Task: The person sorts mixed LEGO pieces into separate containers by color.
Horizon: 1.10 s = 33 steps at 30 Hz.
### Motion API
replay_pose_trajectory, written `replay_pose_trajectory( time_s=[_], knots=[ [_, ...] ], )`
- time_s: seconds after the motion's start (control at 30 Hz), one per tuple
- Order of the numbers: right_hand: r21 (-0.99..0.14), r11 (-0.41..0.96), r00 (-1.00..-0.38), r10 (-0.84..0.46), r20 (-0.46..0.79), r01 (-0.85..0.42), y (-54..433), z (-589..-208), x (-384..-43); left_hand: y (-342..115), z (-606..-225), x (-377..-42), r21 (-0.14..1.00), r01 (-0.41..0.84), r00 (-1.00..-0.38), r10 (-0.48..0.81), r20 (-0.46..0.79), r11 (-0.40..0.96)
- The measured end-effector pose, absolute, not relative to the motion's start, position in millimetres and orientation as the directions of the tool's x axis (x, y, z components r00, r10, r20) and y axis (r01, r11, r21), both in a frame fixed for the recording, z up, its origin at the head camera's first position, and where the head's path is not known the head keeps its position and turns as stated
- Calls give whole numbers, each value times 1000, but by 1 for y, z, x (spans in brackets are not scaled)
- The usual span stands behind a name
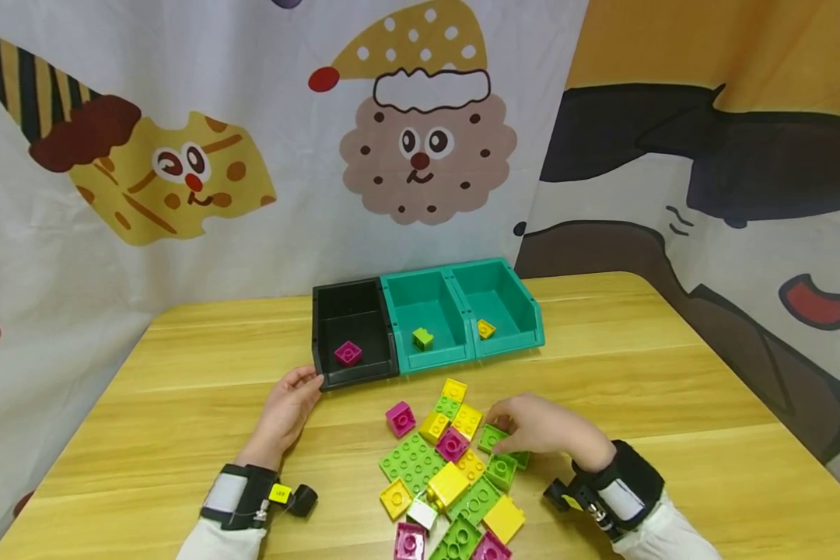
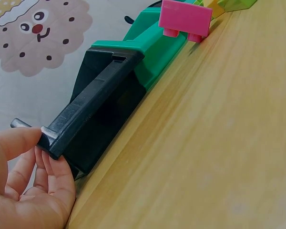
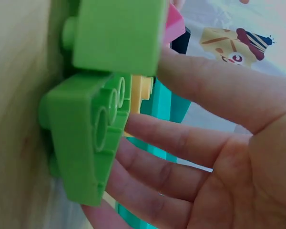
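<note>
While the green brick [image 1: 492,439] lies at two o'clock in the pile [image 1: 448,484], the right hand [image 1: 535,424] is at it; whether gripping, cannot tell. Best pinched by opposite sides, neighbours undisturbed. Left hand [image 1: 288,406] pinches a corner of the black bin [image 1: 360,375], at the pile's eleven o'clock. Counts: black bin, one; teal bins [image 1: 437,358], two; loose pink bricks [image 1: 400,418], four.

I can't read any words or numbers for sure. Low and left of the middle in the head view, the yellow tag [image 1: 280,493] by my left strap [image 1: 236,498] has little dark marks. They look like writing, but they're too small and blurry to read.
</note>
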State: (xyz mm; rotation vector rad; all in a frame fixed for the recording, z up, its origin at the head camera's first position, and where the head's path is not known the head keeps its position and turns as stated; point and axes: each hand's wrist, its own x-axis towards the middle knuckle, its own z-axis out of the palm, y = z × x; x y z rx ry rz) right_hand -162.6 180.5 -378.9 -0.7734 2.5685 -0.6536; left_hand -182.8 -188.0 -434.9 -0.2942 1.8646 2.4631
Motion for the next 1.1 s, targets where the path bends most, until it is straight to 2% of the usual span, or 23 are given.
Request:
replay_pose_trajectory(
  time_s=[0.4, 0.6, 0.67, 0.9, 1.1],
  knots=[
    [-539, 730, -765, -604, -222, -419, 179, -383, -165, -188, -431, -182, 947, -144, -982, -77, -173, -287],
    [-551, 702, -756, -629, -183, -450, 181, -384, -166, -191, -443, -181, 960, -15, -1000, -20, -22, -280],
    [-562, 693, -757, -631, -170, -451, 181, -385, -167, -192, -445, -180, 962, -2, -1000, -14, -6, -272],
    [-600, 679, -774, -615, -149, -424, 182, -388, -170, -189, -438, -182, 960, -133, -984, -86, -158, -246],
    [-585, 678, -796, -599, -89, -445, 187, -380, -175, -188, -434, -182, 952, -138, -982, -89, -167, -274]
  ],
)
